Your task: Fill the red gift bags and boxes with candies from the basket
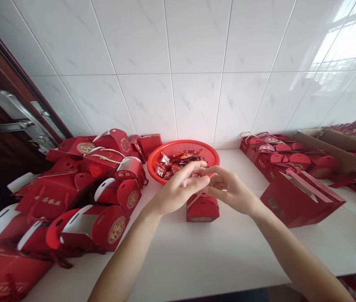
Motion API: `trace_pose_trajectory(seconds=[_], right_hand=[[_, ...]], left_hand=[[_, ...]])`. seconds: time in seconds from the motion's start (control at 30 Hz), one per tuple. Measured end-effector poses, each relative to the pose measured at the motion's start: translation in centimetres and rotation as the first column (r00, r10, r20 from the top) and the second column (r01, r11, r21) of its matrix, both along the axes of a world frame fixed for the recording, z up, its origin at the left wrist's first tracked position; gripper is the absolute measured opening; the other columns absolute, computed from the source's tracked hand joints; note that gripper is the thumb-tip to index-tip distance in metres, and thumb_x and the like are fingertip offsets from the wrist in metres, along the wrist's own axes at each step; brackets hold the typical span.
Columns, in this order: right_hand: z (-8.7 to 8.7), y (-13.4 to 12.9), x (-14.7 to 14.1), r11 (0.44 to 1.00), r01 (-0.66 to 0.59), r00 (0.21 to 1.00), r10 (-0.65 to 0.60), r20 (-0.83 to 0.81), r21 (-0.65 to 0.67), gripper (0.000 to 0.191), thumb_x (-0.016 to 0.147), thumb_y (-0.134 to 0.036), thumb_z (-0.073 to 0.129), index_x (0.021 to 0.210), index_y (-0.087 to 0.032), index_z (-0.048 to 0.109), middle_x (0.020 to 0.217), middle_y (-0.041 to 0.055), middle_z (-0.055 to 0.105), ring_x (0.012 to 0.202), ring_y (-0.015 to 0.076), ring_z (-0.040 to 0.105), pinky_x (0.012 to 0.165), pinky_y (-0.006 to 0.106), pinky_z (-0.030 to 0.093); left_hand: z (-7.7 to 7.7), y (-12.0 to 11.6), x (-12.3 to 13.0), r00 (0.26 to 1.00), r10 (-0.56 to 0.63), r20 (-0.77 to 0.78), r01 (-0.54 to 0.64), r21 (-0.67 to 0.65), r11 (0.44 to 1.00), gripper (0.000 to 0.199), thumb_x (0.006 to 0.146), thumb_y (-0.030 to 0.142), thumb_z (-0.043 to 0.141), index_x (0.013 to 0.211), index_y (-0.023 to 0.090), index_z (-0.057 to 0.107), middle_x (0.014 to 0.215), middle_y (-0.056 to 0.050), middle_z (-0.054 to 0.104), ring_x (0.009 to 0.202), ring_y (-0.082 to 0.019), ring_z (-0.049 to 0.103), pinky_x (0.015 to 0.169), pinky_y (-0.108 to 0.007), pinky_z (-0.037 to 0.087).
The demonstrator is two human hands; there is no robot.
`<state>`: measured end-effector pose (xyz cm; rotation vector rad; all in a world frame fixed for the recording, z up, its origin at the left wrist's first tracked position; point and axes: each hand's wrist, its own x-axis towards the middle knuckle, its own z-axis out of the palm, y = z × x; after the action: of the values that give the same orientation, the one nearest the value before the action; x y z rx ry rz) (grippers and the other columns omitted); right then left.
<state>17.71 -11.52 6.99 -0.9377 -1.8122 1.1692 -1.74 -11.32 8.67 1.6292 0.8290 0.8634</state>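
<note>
A small red gift box (pixel 203 209) stands on the white counter, with a thin twisted cord handle (pixel 194 200) rising from its top. Over it, my left hand (pixel 182 186) and my right hand (pixel 230 191) meet, fingertips almost touching. My left fingers and thumb are bent around the cord's upper part. From the right, my other hand's fingers curl in and pinch at the same cord. Fingers partly hide the box top and the exact grip. Right behind the hands is a red plastic basket (pixel 155 147) holding wrapped candies (pixel 181 159).
Many red gift boxes (pixel 102 222) are heaped on the left, some with flaps raised. Rows of tied boxes (pixel 278 151) stand at the back right, beside a cardboard carton (pixel 338 140). A larger red paper bag (pixel 288 199) sits nearer. White tiles (pixel 197 100) rise behind.
</note>
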Motion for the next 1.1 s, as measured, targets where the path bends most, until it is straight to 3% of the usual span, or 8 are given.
trace_pose_trajectory(seconds=[0.23, 0.4, 0.53, 0.67, 0.8, 0.87, 1.0, 1.1], right_hand=[[-0.3, 0.0, -1.5, 0.968, 0.182, 0.958, -0.214, 0.191, 0.173, 0.035, 0.078, -0.015, 0.058, 0.112, -0.023, 0.058, 0.072, -0.0029, 0.063, 0.062, 0.0137, 0.056, 0.057, 0.026, 0.043], [-0.2, 0.1, -1.9, 0.952, 0.231, 0.935, -0.274, 0.225, 0.201, 0.023, 0.074, -0.01, 0.051, 0.092, -0.022, 0.06, 0.065, -0.0044, 0.057, 0.056, 0.0113, 0.048, 0.053, 0.023, 0.037], [-0.4, 0.7, -1.7, 0.939, 0.285, 0.949, -0.305, 0.081, 0.192, 0.021, 0.075, -0.014, 0.054, 0.092, -0.021, 0.063, 0.06, -0.0058, 0.054, 0.056, 0.0116, 0.051, 0.056, 0.024, 0.042], [-0.2, 1.2, -1.6, 0.94, 0.306, 0.952, -0.301, -0.055, 0.152, 0.015, 0.074, -0.018, 0.057, 0.088, -0.019, 0.064, 0.06, -0.0041, 0.058, 0.056, 0.0123, 0.054, 0.06, 0.027, 0.045], [0.1, 1.2, -1.4, 0.97, 0.239, 0.96, -0.232, -0.157, 0.033, 0.011, 0.073, -0.021, 0.062, 0.084, -0.019, 0.063, 0.068, 0.0005, 0.066, 0.064, 0.0164, 0.064, 0.065, 0.03, 0.05], [0.2, 1.2, -1.1, 0.984, 0.164, 0.962, -0.176, -0.211, -0.076, 0.012, 0.072, -0.022, 0.065, 0.084, -0.019, 0.062, 0.073, 0.0016, 0.068, 0.069, 0.0185, 0.068, 0.07, 0.033, 0.053], [0.0, 1.3, -0.4, 0.969, 0.052, 0.961, -0.114, -0.251, -0.24, 0.016, 0.071, -0.023, 0.066, 0.085, -0.019, 0.06, 0.07, -0.0006, 0.066, 0.068, 0.0178, 0.068, 0.068, 0.033, 0.055], [-0.5, 1.6, -0.1, 0.974, -0.019, 0.982, -0.024, -0.186, -0.225, 0.02, 0.071, -0.021, 0.068, 0.089, -0.019, 0.06, 0.067, -0.0024, 0.063, 0.061, 0.0136, 0.061, 0.064, 0.03, 0.052]], left_hand=[[-0.1, -1.0, 0.5, 0.998, -0.023, 0.052, 0.023, -0.002, 1.0, 0.057, 0.087, 0.038, 0.068, 0.14, 0.029, 0.048, 0.151, -0.007, 0.045, 0.142, -0.033, 0.039, 0.113, -0.048, 0.042], [-0.5, -1.1, 0.6, 0.999, -0.016, 0.036, 0.014, 0.061, 0.998, 0.064, 0.084, 0.028, 0.071, 0.142, 0.03, 0.044, 0.155, -0.006, 0.039, 0.141, -0.03, 0.041, 0.111, -0.045, 0.046], [-0.5, -0.6, 0.6, 0.978, 0.145, -0.153, -0.12, 0.164, 0.979, 0.072, 0.079, 0.028, 0.073, 0.144, 0.033, 0.041, 0.153, -0.007, 0.04, 0.121, -0.028, 0.059, 0.092, -0.039, 0.058], [-1.4, 0.2, 0.7, 0.873, 0.319, -0.367, -0.19, 0.347, 0.918, 0.062, 0.076, 0.026, 0.074, 0.134, 0.028, 0.051, 0.135, -0.009, 0.053, 0.105, -0.025, 0.063, 0.088, -0.039, 0.056], [-2.7, 1.0, 1.0, 0.796, 0.299, -0.526, -0.088, 0.387, 0.918, 0.012, 0.081, 0.03, 0.067, 0.086, 0.02, 0.063, 0.108, -0.007, 0.057, 0.106, -0.026, 0.057, 0.091, -0.039, 0.05], [-3.0, 1.2, 1.2, 0.759, 0.253, -0.6, -0.029, 0.357, 0.934, 0.018, 0.083, 0.033, 0.063, 0.073, 0.019, 0.057, 0.098, -0.006, 0.055, 0.104, -0.027, 0.055, 0.088, -0.04, 0.05], [-3.0, 1.1, 1.7, 0.725, 0.227, -0.65, 0.029, 0.358, 0.933, 0.015, 0.084, 0.029, 0.059, 0.073, 0.02, 0.057, 0.094, -0.006, 0.054, 0.105, -0.027, 0.052, 0.088, -0.04, 0.048], [-3.0, 1.0, 2.0, 0.68, 0.24, -0.693, 0.062, 0.38, 0.923, 0.008, 0.084, 0.024, 0.059, 0.078, 0.02, 0.063, 0.097, -0.006, 0.054, 0.107, -0.028, 0.05, 0.091, -0.041, 0.047]])
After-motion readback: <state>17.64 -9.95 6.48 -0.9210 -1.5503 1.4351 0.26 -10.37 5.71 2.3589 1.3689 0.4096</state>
